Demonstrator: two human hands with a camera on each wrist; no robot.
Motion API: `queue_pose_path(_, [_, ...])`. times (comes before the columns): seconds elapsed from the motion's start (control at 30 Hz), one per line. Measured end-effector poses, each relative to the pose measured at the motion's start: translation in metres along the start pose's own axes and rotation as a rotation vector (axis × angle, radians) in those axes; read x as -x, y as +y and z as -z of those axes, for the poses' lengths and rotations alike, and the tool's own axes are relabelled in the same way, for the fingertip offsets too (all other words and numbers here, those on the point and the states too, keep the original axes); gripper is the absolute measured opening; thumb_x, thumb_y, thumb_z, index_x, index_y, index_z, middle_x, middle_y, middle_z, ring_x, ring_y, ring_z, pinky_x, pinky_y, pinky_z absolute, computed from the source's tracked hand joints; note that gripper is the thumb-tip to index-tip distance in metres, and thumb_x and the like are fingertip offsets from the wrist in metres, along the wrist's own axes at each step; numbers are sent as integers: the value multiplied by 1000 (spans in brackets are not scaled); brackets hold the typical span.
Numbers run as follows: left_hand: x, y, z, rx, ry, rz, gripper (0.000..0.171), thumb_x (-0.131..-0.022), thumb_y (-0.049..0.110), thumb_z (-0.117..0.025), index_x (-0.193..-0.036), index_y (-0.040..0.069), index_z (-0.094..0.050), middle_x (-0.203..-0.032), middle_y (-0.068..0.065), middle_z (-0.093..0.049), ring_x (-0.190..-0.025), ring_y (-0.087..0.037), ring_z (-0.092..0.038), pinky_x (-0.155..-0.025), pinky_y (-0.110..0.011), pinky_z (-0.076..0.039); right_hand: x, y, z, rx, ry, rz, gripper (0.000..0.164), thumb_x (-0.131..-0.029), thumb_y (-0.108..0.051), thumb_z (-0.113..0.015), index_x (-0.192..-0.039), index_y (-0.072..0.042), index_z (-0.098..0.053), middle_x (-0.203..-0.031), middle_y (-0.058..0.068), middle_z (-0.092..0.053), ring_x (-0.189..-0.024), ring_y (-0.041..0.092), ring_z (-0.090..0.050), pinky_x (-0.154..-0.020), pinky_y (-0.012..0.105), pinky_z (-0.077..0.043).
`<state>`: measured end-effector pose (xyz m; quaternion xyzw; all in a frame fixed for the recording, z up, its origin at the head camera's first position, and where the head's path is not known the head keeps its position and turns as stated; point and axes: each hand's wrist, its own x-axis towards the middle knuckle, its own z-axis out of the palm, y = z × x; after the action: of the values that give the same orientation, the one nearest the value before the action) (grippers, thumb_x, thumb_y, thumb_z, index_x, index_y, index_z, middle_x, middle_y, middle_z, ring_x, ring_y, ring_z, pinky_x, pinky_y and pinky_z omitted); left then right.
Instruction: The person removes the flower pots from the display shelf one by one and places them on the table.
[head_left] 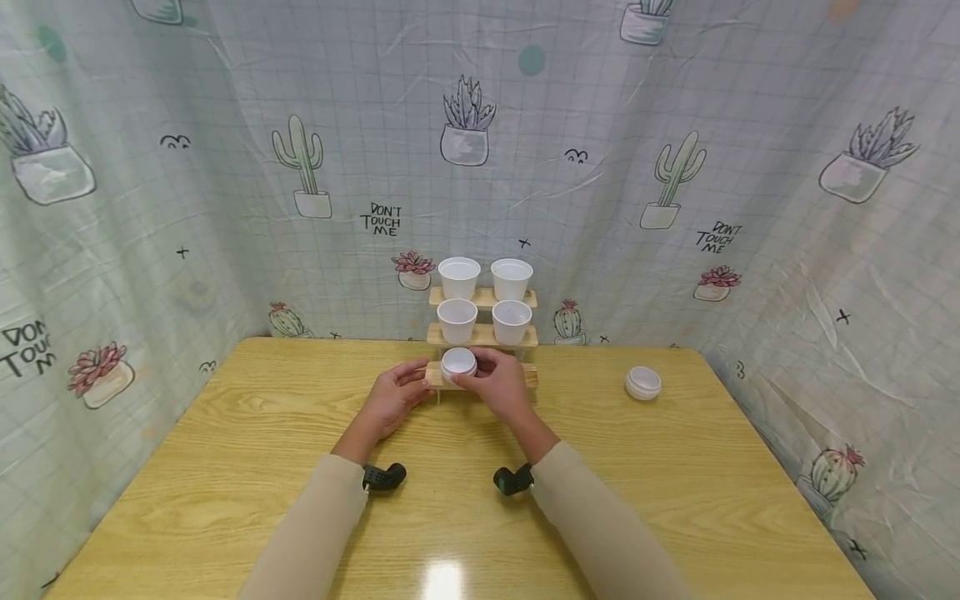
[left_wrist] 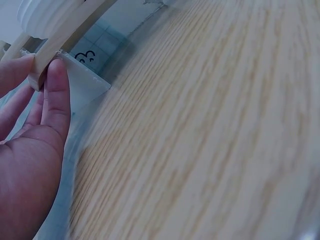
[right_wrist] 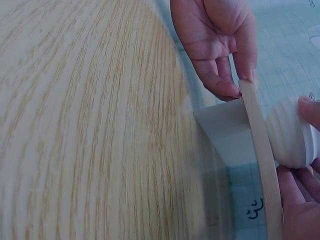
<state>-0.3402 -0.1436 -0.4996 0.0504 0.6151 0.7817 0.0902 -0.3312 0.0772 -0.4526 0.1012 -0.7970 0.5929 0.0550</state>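
Observation:
My right hand holds a small round white ribbed cup between thumb and fingers, at the left part of the lowest board of a three-tier wooden stand. In the right wrist view the cup stands on or just over the board; which of the two I cannot tell. Around the left end of that same board, the thumb and fingers of my left hand pinch the wood, as the left wrist view also shows. Clear side panels support the board.
Two white cups stand on the top tier, and two more on the middle tier. A low round white container sits on the wooden table at the right. Behind hangs a cactus-print curtain.

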Motion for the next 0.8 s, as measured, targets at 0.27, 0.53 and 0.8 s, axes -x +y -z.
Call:
queue_pose_path(0.27, [0, 1, -1, 0, 2, -3, 55, -102, -6, -55, -153, -7, -37, -117, -5, -56, -93, -7, -66, -90, -21, -62, -1, -2, -2, -9, 19, -17, 53, -79, -22, -91, -126, -7, -71, -122, 13, -73, -112, 23, -72, -92, 30, -64])
queue_pose_path(0.53, [-1, 1, -1, -2, -1, -17, 55, -101, -6, -55, -153, -8, -37, -117, -6, -55, -92, -7, -66, -90, -22, -62, -3, -3, -4, -17, 33, -20, 53, -80, -19, -90, -126, -5, -70, -124, 15, -72, -114, 25, -71, -93, 30, -63])
queue_pose_path(0.8, [-1, 1, 0, -3, -2, -15, 55, -101, -6, -56, -153, -8, -37, -118, -7, -55, -93, -7, -66, -91, -21, -62, 1, -2, -2, -69, 28, -15, 57, -80, -17, -90, -130, -4, -68, -129, 17, -70, -119, 27, -70, -96, 30, -62])
